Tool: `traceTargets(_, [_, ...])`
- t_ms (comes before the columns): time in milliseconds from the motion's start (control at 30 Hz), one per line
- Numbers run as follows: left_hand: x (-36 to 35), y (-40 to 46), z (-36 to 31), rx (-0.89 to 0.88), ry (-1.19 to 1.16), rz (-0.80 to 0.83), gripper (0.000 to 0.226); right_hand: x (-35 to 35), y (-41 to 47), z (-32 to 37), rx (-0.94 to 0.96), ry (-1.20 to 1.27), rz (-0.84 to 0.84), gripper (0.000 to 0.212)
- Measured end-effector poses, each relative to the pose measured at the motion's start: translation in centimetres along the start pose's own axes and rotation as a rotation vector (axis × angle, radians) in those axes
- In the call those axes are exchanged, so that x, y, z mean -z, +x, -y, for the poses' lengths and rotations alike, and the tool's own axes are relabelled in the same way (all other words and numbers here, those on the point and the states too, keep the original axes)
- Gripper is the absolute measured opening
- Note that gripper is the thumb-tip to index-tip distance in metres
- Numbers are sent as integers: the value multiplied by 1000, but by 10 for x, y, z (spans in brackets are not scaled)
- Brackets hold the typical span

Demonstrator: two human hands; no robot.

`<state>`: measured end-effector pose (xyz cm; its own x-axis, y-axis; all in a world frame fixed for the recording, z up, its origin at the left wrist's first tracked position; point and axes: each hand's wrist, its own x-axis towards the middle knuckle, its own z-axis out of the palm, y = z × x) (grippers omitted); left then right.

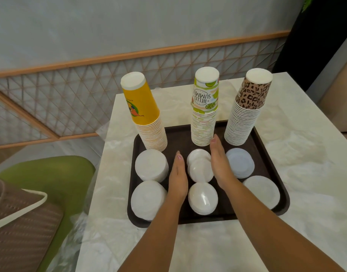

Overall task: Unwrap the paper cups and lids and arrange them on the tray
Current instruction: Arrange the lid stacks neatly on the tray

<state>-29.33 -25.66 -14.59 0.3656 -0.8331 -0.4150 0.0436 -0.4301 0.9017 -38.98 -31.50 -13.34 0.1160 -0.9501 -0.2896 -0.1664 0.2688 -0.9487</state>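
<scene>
A dark brown tray [274, 154] lies on the white marble table. Along its far side stand three upside-down cup stacks: yellow [147, 114], lime-print "Hello Summer" [205, 107] and leopard-print [247, 108]. Several stacks of white lids fill the near half. My left hand [178, 173] and my right hand [220, 160] are held flat with straight fingers on either side of the middle lid stack [200, 167], which leans a little. A second middle stack [203, 199] sits nearer me between my forearms.
Clear plastic wrap [298, 154] lies crumpled on the table right of the tray and hangs off the left edge. A green chair [56, 179] with a brown cushion stands at the left. A lattice wall panel runs behind the table.
</scene>
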Motion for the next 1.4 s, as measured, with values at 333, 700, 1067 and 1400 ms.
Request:
traceTargets(333, [-5, 47, -55, 20, 178, 110, 55, -2, 47, 6, -67, 81, 20, 56])
traceTargets(700, [-4, 42, -42, 96, 156, -18, 54, 0, 29, 4, -81, -112, 41, 54])
traceTargets(1067, [6, -4, -3, -79, 577, -11, 58, 3, -14, -22, 95, -581, 19, 55])
traceTargets(1400, [-2, 16, -22, -140, 529, -198, 42, 5, 2, -9, 58, -643, 77, 45])
